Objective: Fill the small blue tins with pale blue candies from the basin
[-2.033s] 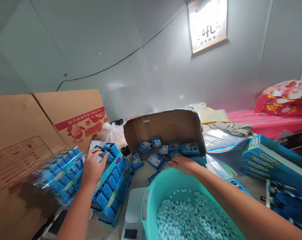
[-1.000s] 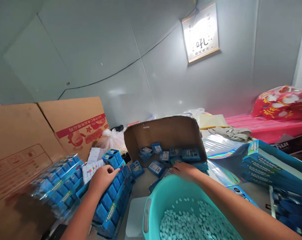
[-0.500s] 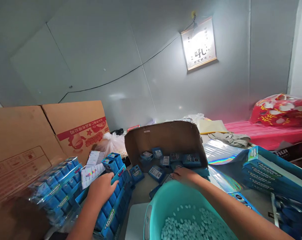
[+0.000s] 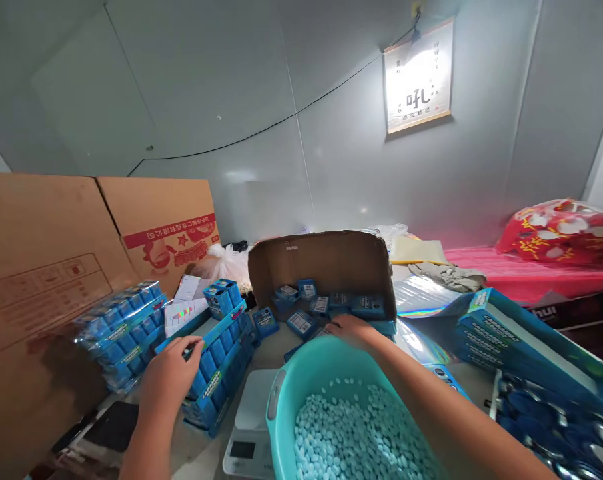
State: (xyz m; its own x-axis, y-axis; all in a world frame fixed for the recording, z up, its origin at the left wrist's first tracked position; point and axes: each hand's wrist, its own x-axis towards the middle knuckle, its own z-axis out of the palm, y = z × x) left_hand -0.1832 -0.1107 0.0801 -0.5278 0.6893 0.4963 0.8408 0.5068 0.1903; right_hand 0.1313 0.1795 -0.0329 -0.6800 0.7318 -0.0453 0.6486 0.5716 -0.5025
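Note:
My left hand point(image 4: 174, 367) is at the near end of a blue display tray point(image 4: 216, 383) filled with small blue candy boxes. Its thumb and fingers are curled together, with a small dark spot between them that I cannot make out. A pair of blue boxes point(image 4: 222, 297) stands on the tray's far end. My right hand point(image 4: 350, 328) reaches over a turquoise tub point(image 4: 277, 417) of pale blue candies point(image 4: 351, 433). Its fingertips are down among loose blue boxes point(image 4: 301, 324) behind the rim, partly hidden, so their grip does not show.
An open brown carton point(image 4: 326, 260) lies behind the loose boxes. A white scale point(image 4: 251, 427) sits left of the tub. Wrapped blue packs point(image 4: 126, 333) and a large carton point(image 4: 36, 267) stand left. At right are a long blue box point(image 4: 521, 340) and a tray of dark blue items point(image 4: 536, 420).
My left hand has drawn back from the tray's far end toward its near end. My right hand stays by the loose boxes. The view has shifted, showing more of the scale and tub.

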